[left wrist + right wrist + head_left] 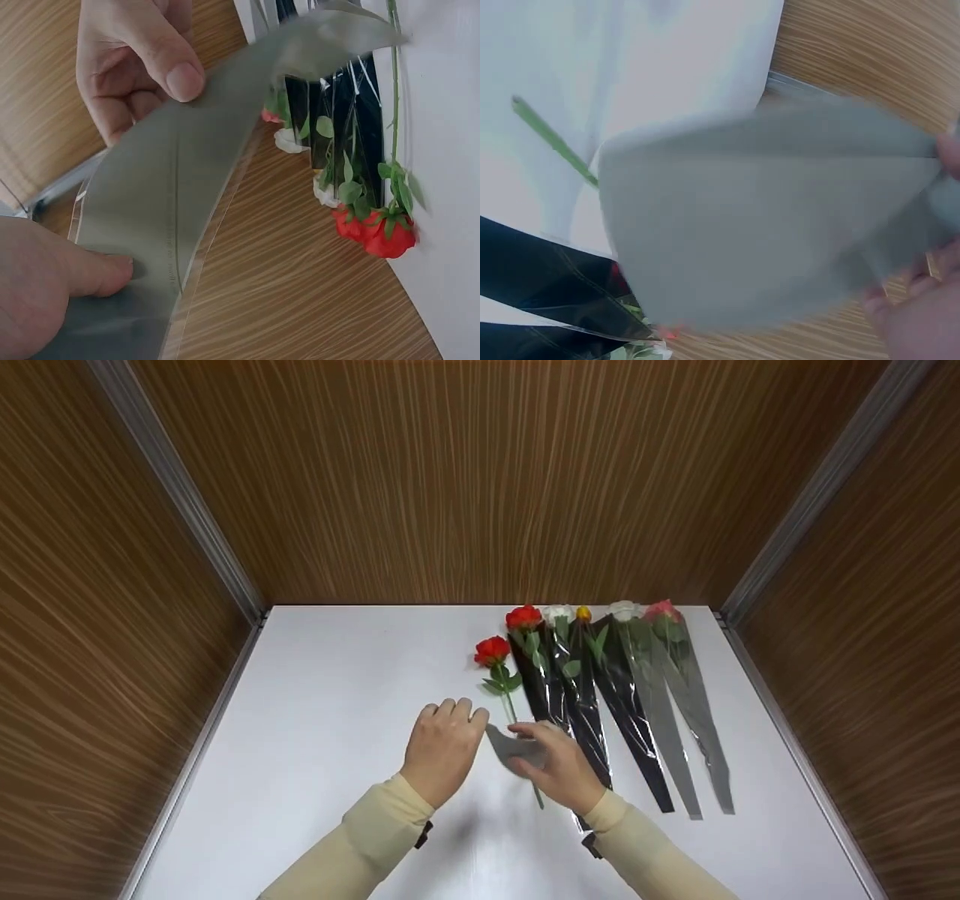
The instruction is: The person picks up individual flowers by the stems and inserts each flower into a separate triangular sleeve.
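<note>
A translucent grey flower sleeve (217, 150) is held above the white table by my left hand (446, 746), whose thumb presses on it in the left wrist view. My right hand (559, 765) is at the sleeve's edge, thumb lying over it and fingers bent, in that same view. Below the hands a single red flower (492, 651) lies on the table, its green stem (538, 796) passing under the sleeve. In the right wrist view the sleeve (757, 225) fills the middle, blurred, its wide end hiding part of the stem (553, 141).
Several wrapped flowers lie side by side at the right: a red one (523, 617), white ones, a yellow one (583, 614) and a pink one (664, 612), in black and grey sleeves. Wood-patterned panels (480, 480) enclose the white table (337, 675) at the back and sides.
</note>
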Demonstrator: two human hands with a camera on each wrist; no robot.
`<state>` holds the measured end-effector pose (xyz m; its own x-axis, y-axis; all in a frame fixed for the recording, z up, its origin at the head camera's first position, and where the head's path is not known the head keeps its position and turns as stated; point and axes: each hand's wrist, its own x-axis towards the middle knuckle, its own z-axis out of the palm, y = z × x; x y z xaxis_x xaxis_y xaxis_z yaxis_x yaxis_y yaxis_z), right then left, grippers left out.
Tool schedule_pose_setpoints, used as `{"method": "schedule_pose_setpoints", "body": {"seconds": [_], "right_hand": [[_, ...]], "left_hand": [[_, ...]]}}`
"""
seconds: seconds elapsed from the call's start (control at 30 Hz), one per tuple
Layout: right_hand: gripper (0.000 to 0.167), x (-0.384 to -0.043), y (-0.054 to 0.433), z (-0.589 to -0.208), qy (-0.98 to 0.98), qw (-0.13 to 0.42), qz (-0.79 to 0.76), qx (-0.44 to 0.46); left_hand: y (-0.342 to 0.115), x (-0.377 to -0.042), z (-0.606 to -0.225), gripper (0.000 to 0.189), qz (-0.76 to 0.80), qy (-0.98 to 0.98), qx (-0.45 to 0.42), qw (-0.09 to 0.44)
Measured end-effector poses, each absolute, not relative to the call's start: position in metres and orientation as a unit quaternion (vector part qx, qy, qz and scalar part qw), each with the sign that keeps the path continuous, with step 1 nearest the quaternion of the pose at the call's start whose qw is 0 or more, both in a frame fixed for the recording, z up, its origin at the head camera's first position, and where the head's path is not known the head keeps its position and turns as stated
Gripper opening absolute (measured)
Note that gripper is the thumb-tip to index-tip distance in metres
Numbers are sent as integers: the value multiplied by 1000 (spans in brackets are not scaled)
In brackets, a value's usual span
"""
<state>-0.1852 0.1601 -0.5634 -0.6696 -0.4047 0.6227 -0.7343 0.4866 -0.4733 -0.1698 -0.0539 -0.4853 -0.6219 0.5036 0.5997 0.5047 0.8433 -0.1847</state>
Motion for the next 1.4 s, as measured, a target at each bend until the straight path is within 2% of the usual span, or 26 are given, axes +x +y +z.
{"method": "schedule_pose_setpoints", "body": {"seconds": [0.3, 0.53, 0.67, 0.9, 1.0, 1.23, 1.4], "right_hand": [[26, -196, 177, -566, -830, 288, 352, 322], [22, -205, 203, -563, -838, 305, 331, 308], [22, -209, 221, -560, -847, 307, 319, 294], [26, -216, 247, -554, -855, 319, 310, 266], [26, -216, 255, -551, -865, 294, 334, 231], [17, -212, 264, -532, -857, 167, 472, 124], [20, -206, 271, -515, -822, 104, 554, 76]], "left_hand": [[-70, -169, -481, 12, -36, -904, -277, 323], [-88, -171, -477, 4, -87, -909, -267, 309], [-96, -172, -477, 6, -111, -911, -268, 293], [-113, -177, -479, 4, -159, -919, -271, 238], [-121, -179, -482, 5, -189, -921, -276, 198], [-136, -191, -496, 7, -273, -917, -279, 80], [-144, -197, -505, 6, -317, -913, -255, 26]]}}
